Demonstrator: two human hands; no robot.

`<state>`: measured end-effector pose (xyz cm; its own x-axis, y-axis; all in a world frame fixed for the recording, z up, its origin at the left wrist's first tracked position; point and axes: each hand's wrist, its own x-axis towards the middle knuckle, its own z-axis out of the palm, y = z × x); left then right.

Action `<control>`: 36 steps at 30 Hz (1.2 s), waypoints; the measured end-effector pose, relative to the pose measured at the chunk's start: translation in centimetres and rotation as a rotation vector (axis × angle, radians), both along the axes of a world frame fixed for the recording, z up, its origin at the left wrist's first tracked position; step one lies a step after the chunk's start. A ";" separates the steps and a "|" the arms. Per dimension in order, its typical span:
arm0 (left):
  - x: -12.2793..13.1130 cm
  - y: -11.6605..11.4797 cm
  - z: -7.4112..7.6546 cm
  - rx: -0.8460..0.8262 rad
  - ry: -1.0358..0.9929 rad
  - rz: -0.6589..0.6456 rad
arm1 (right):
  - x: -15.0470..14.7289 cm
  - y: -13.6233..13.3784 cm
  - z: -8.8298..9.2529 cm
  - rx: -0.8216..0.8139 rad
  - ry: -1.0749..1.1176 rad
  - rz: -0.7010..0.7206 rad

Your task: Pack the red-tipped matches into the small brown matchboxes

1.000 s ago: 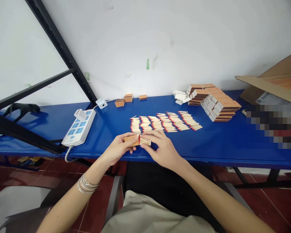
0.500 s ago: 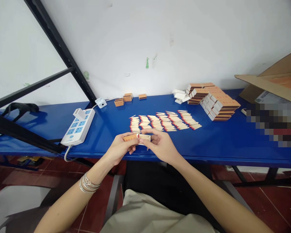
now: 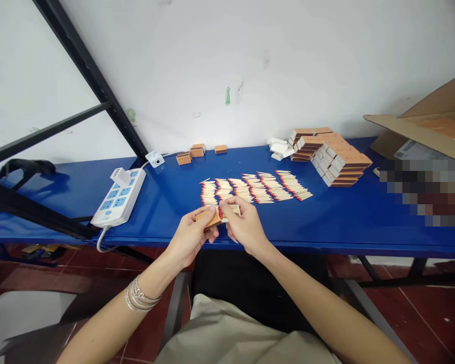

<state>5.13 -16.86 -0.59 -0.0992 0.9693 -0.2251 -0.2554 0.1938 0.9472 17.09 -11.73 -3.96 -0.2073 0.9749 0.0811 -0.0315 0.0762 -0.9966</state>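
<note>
- I judged the step in hand to be working the tray (image 3: 234, 208) of a matchbox against its orange sleeve (image 3: 208, 220); the box was part open, with red match heads (image 3: 221, 214) showing where the two met.
- I had that matchbox between both hands, just above the near edge of the blue table (image 3: 326, 217) and on the near side of the loose matches (image 3: 262, 190), which lay in six slanting rows.
- My left hand (image 3: 190, 232) was narrow, curled around the sleeve, thumb along the upper face and fingers beneath.
- My right hand (image 3: 249, 227) was narrow too, its thumb over the tray beside the sleeve's mouth; the fingers folded behind, so I could not tell exactly where they pressed.
- I reckoned the next move called for a steady left grip and the right thumb keeping the sticks flat and below the tray's walls, so the two parts could slide in line; a proud match head might catch on the sleeve.
- I could not tell from my view how full the tray was.
- Beyond the rows, toward the right, I had a stack of matchboxes (image 3: 339, 151) with a heap of white trays (image 3: 279, 148) beside it.
</note>
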 end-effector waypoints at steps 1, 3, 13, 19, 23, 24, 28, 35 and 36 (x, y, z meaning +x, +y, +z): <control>0.1 -0.1 -0.1 0.013 -0.001 0.013 | 0.0 0.0 -0.2 0.016 -0.006 -0.009; 0.3 -0.2 -0.4 0.039 0.002 0.039 | 0.1 0.0 -0.4 0.036 -0.012 -0.018; 0.5 -0.1 -0.4 0.142 0.139 0.048 | 0.7 0.1 -0.4 0.138 -0.003 0.038; 0.8 -0.4 -0.3 0.190 0.187 0.039 | 1.2 0.2 0.3 0.164 -0.029 0.044; 0.9 -0.6 -0.3 0.217 0.219 0.029 | 1.5 0.0 0.5 0.157 -0.053 0.049; 0.9 -0.6 -0.3 0.225 0.228 0.022 | 1.5 -0.1 0.5 0.163 -0.055 0.049; 1.1 -0.5 -0.3 0.215 0.211 0.044 | 1.6 -0.5 0.5 0.183 -0.036 0.061; 2.1 -0.7 -1.2 0.250 0.242 0.167 | 1.7 -1.0 0.4 0.237 -0.052 0.022; 2.1 -0.8 -1.3 0.255 0.231 0.152 | 1.7 -1.0 0.4 0.242 -0.060 0.012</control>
